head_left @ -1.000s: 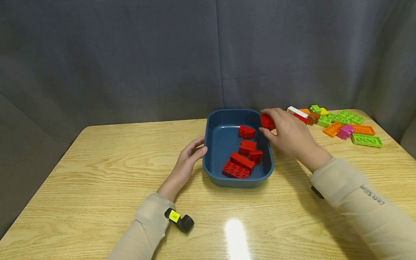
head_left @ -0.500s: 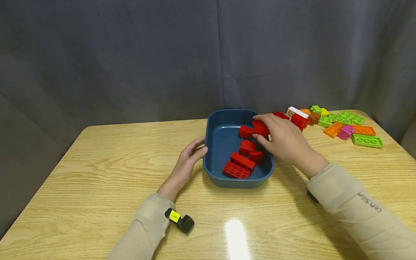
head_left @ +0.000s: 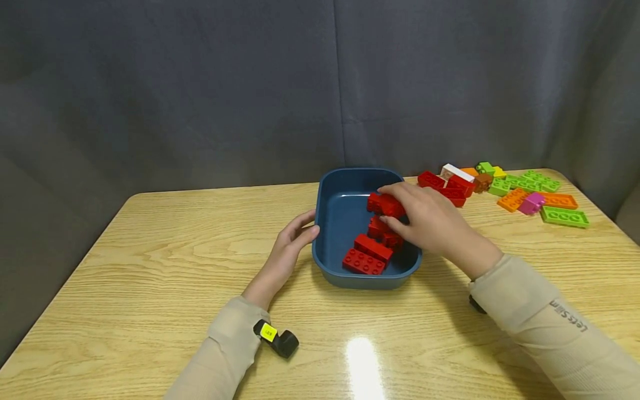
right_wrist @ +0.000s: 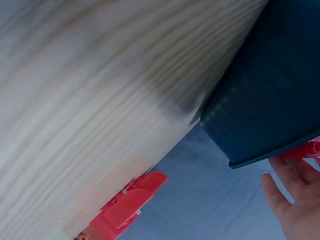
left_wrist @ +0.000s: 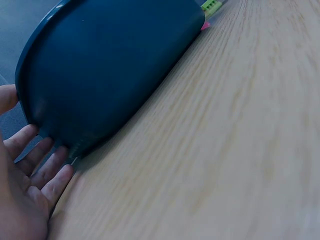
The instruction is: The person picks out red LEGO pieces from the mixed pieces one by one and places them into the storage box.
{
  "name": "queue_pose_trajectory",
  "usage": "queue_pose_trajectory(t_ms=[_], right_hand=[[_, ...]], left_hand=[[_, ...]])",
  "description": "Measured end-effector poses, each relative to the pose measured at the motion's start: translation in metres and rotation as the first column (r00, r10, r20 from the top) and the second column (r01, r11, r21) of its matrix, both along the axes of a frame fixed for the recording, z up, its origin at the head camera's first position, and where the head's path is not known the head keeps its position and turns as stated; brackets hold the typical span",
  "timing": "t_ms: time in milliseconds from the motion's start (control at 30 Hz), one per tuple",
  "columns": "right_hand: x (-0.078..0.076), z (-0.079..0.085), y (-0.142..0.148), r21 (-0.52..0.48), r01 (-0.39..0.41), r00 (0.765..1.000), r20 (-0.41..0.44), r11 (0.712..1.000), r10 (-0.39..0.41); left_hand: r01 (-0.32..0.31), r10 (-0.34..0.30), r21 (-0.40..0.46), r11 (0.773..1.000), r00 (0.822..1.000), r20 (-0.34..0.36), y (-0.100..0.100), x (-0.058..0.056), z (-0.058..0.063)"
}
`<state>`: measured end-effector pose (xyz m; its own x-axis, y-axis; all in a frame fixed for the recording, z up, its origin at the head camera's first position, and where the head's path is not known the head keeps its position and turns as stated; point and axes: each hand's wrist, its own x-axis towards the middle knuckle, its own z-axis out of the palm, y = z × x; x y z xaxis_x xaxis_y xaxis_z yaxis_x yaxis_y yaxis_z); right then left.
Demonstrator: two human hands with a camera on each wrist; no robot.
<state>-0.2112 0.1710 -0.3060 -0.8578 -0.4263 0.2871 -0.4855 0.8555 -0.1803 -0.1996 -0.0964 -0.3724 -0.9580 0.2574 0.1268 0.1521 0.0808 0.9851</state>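
Observation:
A dark blue plastic bin (head_left: 352, 282) stands on the table with several red toy bricks (head_left: 363, 262) lying in it. Over the bin's right side, my right hand (head_left: 427, 219) grips a red brick (head_left: 391, 205) between thumb and fingers, low among the others. Part of that brick also shows past the rim in the right wrist view, beside the right hand (right_wrist: 302, 200). On the bin's left, my left hand (head_left: 286, 253) rests against the outer wall. In the left wrist view its fingers (left_wrist: 42, 160) lie fairly straight along the wall.
Right of the bin lie a few red bricks (head_left: 460, 186), a white brick (head_left: 457, 173) and a brown one (head_left: 483, 182). Farther right are green plates (head_left: 565, 216), orange plates (head_left: 559, 200) and a magenta brick (head_left: 531, 203). A grey curtain (head_left: 225, 94) hangs behind the table.
My right hand has carried the red brick left and down, from the bin's right rim in among the other bricks. The left hand and the bin stay put.

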Motion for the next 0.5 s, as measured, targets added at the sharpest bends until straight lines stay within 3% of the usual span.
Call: queue_pose_trajectory(t_ms=[500], right_hand=[[0.0030, -0.0014, -0.0059, 0.015, -0.063, 0.995, -0.072, 0.998, 0.064]], left_hand=[[0.007, -0.007, 0.004, 1.000, 1.000, -0.003, -0.0006, -0.0006, -0.0007]])
